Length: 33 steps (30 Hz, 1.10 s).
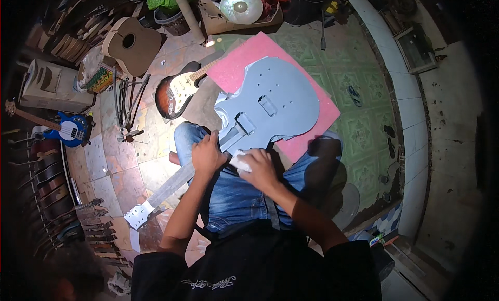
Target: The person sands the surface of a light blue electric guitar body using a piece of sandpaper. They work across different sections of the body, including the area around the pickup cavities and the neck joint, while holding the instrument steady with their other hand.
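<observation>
A grey-coated electric guitar body (296, 93) lies in front of me, with bare pickup cavities and several small holes. Its long neck (174, 184) runs down to the lower left across my lap and ends in a pale headstock (139, 215). My left hand (207, 154) is closed round the neck close to the body. Just right of it, my right hand (258, 169) grips a small white pad (240, 161), possibly folded paper or cloth, beside the guitar's lower edge. Beneath the body is a pink board (325, 111).
A sunburst electric guitar (176, 93) lies beyond my left knee. Further left are a blue bass (71, 129), an unfinished acoustic body (132, 45) and a thin metal stand (127, 111). A cardboard box (213, 22) stands at the back. Sandals (354, 95) lie on the green tiles.
</observation>
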Each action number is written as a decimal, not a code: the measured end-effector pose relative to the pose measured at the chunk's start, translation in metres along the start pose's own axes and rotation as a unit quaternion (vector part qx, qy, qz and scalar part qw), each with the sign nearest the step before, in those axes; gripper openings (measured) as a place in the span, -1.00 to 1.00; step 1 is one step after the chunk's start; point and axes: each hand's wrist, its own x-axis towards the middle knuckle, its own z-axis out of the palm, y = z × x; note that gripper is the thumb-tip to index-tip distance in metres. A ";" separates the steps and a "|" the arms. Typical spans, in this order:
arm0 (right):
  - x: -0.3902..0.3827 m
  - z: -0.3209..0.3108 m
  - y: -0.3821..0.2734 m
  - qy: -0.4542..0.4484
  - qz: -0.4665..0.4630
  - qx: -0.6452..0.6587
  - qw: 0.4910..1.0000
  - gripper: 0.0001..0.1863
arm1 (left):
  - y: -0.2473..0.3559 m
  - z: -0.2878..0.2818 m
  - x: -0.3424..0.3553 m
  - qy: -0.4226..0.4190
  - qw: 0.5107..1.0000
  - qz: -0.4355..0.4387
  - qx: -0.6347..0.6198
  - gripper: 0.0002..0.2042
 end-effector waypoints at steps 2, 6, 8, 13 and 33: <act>0.017 -0.014 0.014 0.077 0.071 0.004 0.994 -0.51 | 0.002 -0.001 0.002 0.001 1.000 0.001 0.000 -0.27; 0.029 -0.010 0.033 0.121 0.123 -0.080 0.982 -0.48 | 0.003 -0.006 -0.001 0.007 1.000 0.007 0.011 -0.29; 0.004 0.004 0.013 0.032 0.053 -0.073 0.995 -0.45 | 0.001 -0.005 0.001 -0.016 1.000 -0.006 0.009 -0.25; -0.005 -0.040 0.003 0.018 0.084 0.119 0.989 -0.49 | 0.006 -0.013 -0.010 -0.001 1.000 0.002 -0.019 -0.18; -0.029 -0.066 0.057 0.167 0.238 0.220 0.931 -0.54 | 0.056 0.007 -0.062 0.009 0.992 0.129 -0.006 -0.02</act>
